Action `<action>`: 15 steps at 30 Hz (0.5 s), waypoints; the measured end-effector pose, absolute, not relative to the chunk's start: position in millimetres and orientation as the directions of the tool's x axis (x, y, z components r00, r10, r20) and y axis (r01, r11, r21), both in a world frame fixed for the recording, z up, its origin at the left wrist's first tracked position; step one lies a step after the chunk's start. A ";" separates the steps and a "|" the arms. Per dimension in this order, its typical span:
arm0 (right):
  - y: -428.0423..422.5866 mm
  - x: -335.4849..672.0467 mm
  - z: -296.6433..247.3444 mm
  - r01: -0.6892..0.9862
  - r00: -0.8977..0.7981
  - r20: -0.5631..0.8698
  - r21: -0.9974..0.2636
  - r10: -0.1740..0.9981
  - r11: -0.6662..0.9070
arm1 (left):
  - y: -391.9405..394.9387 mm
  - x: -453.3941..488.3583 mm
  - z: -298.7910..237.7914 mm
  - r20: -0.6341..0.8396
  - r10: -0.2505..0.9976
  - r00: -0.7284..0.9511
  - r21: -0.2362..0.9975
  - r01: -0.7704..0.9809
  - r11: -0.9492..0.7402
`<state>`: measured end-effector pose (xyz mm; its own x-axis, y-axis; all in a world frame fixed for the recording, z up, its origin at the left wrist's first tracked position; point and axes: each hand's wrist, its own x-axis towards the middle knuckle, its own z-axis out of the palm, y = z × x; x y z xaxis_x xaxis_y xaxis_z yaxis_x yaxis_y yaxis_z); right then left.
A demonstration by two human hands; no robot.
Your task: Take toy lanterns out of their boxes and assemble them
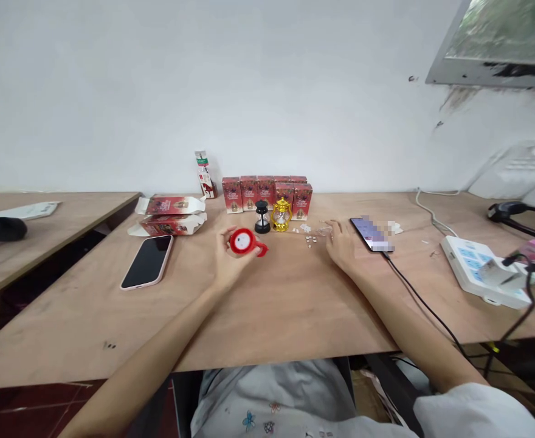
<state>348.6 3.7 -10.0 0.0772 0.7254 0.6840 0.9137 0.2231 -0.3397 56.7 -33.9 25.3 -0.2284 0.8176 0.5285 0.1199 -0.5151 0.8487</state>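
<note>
My left hand is closed around a small red toy lantern, tipped so that its round white underside faces me. My right hand rests on the table with fingers stretched out and a little apart, their tips beside some small clear plastic bits. To its left lie several tiny round button-like pieces and small white bits. Between the hands, further back, a black lantern and a gold lantern stand upright.
Several red printed boxes stand in rows near the wall, beside a small bottle. Opened red boxes and a phone lie left. At right are a cabled phone and a white power strip.
</note>
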 end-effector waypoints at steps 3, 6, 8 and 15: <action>-16.4 321.2 -4.6 0.815 0.028 0.801 -0.364 0.598 0.451 | -46.7 55.1 26.5 0.793 0.608 0.010 0.477 0.611 -0.632; -45.8 287.8 2.7 0.706 -0.023 0.872 -0.332 0.489 0.625 | -54.0 55.1 23.2 0.829 0.485 0.279 0.144 0.731 -0.667; -63.3 269.5 5.7 0.652 -0.083 0.886 -0.299 0.457 0.697 | -55.2 56.2 19.3 0.813 0.426 0.397 0.003 0.729 -0.684; -76.8 253.4 3.1 0.615 -0.300 0.878 -0.120 0.372 0.780 | -55.9 63.4 12.4 0.792 0.304 0.530 -0.162 0.663 -0.731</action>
<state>253.4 -76.8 3.1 -0.3002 0.3724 0.8782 0.6147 0.7795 -0.1204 63.4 -55.9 12.4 0.5297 0.3043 0.7917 0.6627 -0.7310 -0.1624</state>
